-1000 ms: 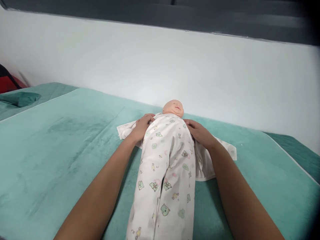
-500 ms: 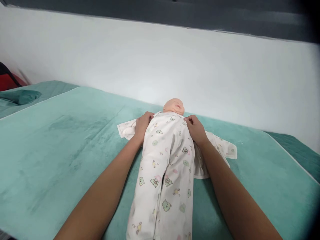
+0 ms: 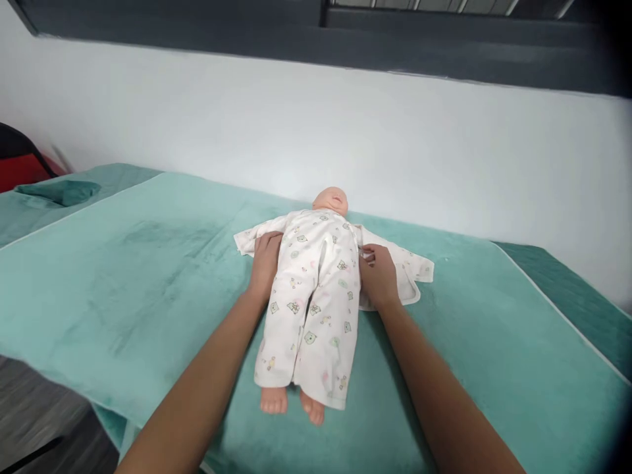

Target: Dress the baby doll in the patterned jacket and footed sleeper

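A baby doll lies on its back with its bare feet toward me. White trousers printed with small animals cover its legs and reach high up its front. A matching white top is spread beneath it, its sleeves out to both sides. My left hand rests along the left side of the trousers, over the left part of the top, its fingers stretched forward. At the right edge of the trousers, my right hand has its fingers curled in; what is between them is hidden.
Under the doll is a padded table with a light green cover. A white wall with a dark ledge stands behind it. Darker green folded cloth lies at the far left, near a red and black object. Floor shows at lower left.
Both hands have moved from the upper edge of the trousers, near the doll's neck, down along its sides. The view has shifted, bringing the doll's feet and the floor into sight.
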A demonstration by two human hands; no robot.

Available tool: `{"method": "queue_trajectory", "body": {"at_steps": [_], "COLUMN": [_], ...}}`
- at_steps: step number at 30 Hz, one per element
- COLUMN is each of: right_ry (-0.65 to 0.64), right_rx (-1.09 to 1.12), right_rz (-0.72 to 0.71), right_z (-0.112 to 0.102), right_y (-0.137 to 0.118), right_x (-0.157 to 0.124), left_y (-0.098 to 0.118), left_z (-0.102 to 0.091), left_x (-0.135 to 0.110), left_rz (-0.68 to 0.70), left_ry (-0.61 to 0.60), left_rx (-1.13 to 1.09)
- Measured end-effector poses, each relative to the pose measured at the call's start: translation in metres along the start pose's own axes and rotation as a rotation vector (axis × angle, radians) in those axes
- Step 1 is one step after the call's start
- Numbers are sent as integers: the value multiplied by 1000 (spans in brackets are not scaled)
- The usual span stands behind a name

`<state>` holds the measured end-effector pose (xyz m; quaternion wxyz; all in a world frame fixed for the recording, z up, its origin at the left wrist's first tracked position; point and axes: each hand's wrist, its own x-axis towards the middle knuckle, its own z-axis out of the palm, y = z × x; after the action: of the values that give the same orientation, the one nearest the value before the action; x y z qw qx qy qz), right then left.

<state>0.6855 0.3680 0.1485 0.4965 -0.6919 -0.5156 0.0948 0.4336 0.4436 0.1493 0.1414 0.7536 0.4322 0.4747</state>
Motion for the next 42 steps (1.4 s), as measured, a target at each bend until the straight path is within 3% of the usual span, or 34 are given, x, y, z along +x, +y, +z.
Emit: {"method": "queue_trajectory", "body": {"at_steps": [3, 5, 8, 11, 15, 17, 21, 27, 31, 37, 40, 42], "right_ry": [-136, -223, -329, -368, -484, -540, -522, -390, -374, -332, -353, -270], "right_rx": [18, 47, 133, 215, 273, 188, -43, -266, -162, 55, 101, 91], "right_rz": [110, 84, 7, -119, -376, -453, -434, -369, -344, -318, -348, -315], "right_z": [-14, -23, -34, -41, -47, -48, -46, -28, -26, -42, -47, -50], "right_y": [-7, -14, -30, -52, -82, -93, -107, -115, -122, -139, -124, -103], "right_x": [-19, -29, -42, -63, -121, -155, -200, -195, -195, -212, -220, -226], "left_y": [21, 38, 62, 80, 93, 97, 105, 123, 124, 107, 100, 98], "left_z": [-17, -32, -59, -84, -97, -96, -88, -85, -91, -100, -99, -97], "left_x": [-26, -51, -101, -152, -193, -200, -197, -189, -188, -193, -201, -208], "left_rz": [-283, -443, -573, -615, -458, -375, -295, -292, -320, -329, -343, -345], "left_ry": [33, 41, 16, -8, -171, -214, -207, -168, -122, -74, -64, -81], "left_rx": [-184, -292, -389, -419, -325, -237, -167, -257, -372, -472, -439, -370]}}
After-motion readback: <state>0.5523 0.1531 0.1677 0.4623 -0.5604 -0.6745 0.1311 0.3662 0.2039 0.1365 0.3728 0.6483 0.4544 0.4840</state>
